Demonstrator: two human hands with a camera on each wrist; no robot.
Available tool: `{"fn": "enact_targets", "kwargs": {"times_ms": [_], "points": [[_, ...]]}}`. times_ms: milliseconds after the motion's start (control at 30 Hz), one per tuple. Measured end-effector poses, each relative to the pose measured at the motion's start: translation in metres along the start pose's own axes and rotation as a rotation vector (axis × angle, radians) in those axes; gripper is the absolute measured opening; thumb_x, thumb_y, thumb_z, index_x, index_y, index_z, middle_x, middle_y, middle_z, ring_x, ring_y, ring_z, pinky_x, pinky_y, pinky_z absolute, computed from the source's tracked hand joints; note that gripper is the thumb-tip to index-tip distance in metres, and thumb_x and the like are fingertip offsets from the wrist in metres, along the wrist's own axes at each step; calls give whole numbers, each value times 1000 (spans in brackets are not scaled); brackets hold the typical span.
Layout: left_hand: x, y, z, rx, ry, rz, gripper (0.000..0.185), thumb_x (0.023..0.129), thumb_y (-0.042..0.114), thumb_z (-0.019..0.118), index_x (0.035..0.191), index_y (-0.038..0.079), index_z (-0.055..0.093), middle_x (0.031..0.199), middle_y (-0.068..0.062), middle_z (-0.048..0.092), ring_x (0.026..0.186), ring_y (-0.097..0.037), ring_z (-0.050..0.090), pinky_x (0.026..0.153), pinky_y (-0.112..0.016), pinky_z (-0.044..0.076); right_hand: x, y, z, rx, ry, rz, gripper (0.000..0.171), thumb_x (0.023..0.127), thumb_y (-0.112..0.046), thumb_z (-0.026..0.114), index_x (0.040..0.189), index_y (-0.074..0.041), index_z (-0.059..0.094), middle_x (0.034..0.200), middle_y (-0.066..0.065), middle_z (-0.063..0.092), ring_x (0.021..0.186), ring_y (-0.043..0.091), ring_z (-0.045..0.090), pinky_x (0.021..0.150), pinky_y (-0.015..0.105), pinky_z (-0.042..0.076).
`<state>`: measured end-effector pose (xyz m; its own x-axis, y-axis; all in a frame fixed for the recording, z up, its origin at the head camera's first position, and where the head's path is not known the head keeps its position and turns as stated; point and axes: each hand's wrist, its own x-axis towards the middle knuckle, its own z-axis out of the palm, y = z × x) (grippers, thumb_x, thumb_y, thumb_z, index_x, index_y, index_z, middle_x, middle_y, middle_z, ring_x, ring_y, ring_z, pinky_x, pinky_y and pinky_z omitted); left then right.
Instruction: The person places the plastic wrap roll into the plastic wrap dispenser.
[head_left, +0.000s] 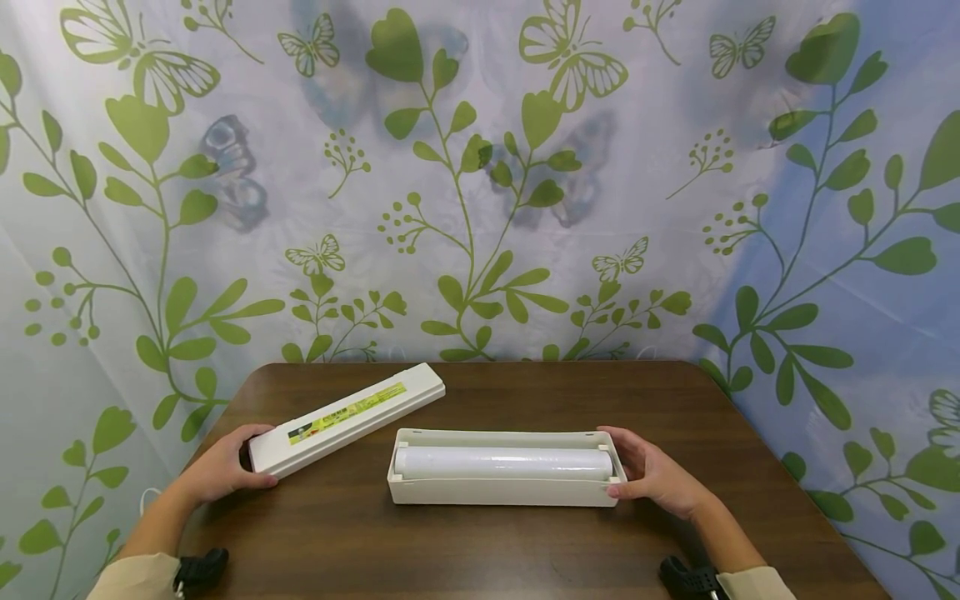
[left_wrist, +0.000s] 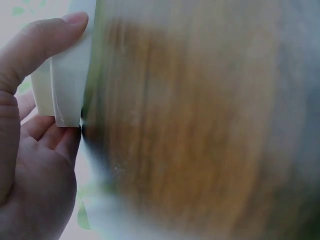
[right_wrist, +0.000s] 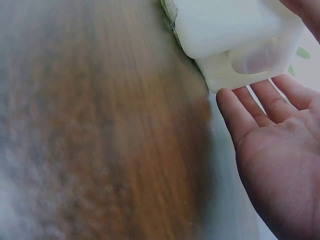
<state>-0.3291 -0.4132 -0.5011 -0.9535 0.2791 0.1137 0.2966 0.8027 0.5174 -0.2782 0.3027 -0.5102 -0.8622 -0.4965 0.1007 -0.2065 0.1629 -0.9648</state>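
A long white lid [head_left: 348, 421] with a yellow-green label slants across the left half of the table. My left hand [head_left: 221, 465] grips its near left end, thumb on the front side and fingers behind, also seen on the lid end [left_wrist: 70, 85] in the left wrist view. Right of it, an open white cling film box [head_left: 502, 492] sits on the table. A white roll of film [head_left: 502, 461] lies lengthwise inside. My right hand [head_left: 663, 479] holds the box's right end between thumb and fingers. In the right wrist view, fingertips [right_wrist: 227, 100] touch the box end [right_wrist: 225, 75].
The dark brown wooden table [head_left: 450, 550] has rounded far corners. A patterned curtain [head_left: 480, 208] with green leaves and butterflies hangs behind and beside it. Black straps [head_left: 201, 571] are on both wrists.
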Motion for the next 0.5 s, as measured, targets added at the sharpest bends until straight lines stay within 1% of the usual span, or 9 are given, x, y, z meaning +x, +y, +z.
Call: {"fn": "enact_targets", "kwargs": {"times_ms": [200,267,400,500], "points": [[-3,6,1,-10,25,0,86,73,36,92,138,-2,52,133,-22,59,112,-26,56,82,-23,47,0,0,0,-4,-3,-5,92,85,-3,78,157,6,21,156,33,33,129,-1,52,98,26,54],[-4,8,1,-9,38,4,85,73,36,92,137,-2,52,132,-21,60,110,-22,56,81,-22,47,0,0,0,-5,-3,-5,92,85,-3,78,157,6,21,156,33,33,128,-1,53,98,26,54],[-5,12,1,-18,57,13,83,73,35,92,137,-1,53,130,-19,63,102,-7,55,79,-22,47,0,0,1,-12,3,2,91,85,-3,79,157,4,24,155,32,34,127,0,53,97,26,54],[-6,15,1,-19,69,13,82,74,35,92,137,-1,54,127,-17,65,97,-3,54,77,-23,47,0,-1,1,-15,6,7,90,84,-3,80,156,3,26,155,32,35,127,0,53,97,26,54]]}}
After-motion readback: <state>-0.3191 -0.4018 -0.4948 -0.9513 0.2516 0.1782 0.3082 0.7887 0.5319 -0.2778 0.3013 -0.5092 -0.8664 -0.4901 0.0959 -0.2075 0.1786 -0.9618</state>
